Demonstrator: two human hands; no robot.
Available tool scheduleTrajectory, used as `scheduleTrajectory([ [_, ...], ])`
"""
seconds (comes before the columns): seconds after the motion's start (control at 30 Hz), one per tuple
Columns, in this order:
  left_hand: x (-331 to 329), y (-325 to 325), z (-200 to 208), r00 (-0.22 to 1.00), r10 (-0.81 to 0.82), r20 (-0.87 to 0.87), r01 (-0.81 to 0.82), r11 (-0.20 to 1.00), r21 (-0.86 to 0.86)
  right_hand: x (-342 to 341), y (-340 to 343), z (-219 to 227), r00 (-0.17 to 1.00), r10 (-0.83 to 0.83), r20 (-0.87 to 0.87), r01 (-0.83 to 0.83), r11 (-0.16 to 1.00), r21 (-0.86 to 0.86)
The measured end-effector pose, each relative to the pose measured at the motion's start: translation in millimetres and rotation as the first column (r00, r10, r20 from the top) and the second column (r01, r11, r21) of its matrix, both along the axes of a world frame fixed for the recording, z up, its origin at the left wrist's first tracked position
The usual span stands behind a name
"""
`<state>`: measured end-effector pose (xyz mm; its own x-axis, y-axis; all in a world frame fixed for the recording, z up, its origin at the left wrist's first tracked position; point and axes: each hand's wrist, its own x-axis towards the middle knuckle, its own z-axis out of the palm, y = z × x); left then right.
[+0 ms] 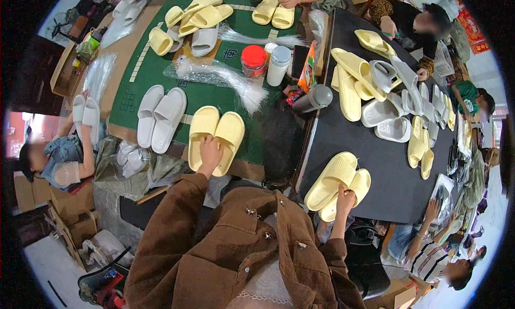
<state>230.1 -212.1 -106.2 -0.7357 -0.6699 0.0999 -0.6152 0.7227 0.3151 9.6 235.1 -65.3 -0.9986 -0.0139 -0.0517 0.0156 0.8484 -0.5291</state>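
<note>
1. Nearest the camera we find the wearer's brown jacket (225, 239), its sleeves reaching forward on both sides.
2. At left, on the green mat (153, 70), we record a pale grey pair of slippers (162, 115), long axis running away from the body with a slight lean to the right. No hand touches it; the left hand is the nearer.
3. Just right of it, at the mat's near edge, we note the first yellow pair (229, 131), side by side and roughly parallel to the grey one. The left hand (211, 152) grasps it where the inner edges meet, so the pair lies directly ahead of the wrist. We cannot tell whether it bears fully on the mat.
4. Farther right, over the near edge of the dark table (343, 134), we find the second yellow pair (333, 175), its slippers overlapping and slanting away to the right more steeply. The right hand (346, 198) grips the right-hand slipper; its hold on the other we cannot confirm.
5. Beyond that pair lies a heap of yellow and grey slippers (351, 94), axes mixed, well apart from the right hand, though that hand is the nearer.
</note>
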Motion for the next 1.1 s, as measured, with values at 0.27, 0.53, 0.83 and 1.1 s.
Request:
scheduleTrajectory([
  [0.27,11.1,-86.5,-44.8,0.993,0.016,0.12,-0.03,0.992,0.12,-1.4,-8.0,16.6,0.979,-0.071,0.191,0.087,0.993,-0.076],
  [0.53,57.3,-253.7,-81.7,0.961,-0.106,0.255,0.124,0.991,-0.055,3.3,0.4,2.5,0.995,-0.094,0.039,0.097,0.992,-0.083],
  [0.83,119.3,-328.3,-87.3,0.909,0.209,0.359,-0.323,0.899,0.295,3.7,-8.4,-4.5,0.997,-0.072,-0.025,0.071,0.997,-0.031],
  [1.1,55.2,-174.5,-31.7,0.96,0.27,-0.07,-0.273,0.961,-0.032,-2.9,-65.3,10.9,0.985,-0.104,0.136,0.104,0.995,0.007],
])
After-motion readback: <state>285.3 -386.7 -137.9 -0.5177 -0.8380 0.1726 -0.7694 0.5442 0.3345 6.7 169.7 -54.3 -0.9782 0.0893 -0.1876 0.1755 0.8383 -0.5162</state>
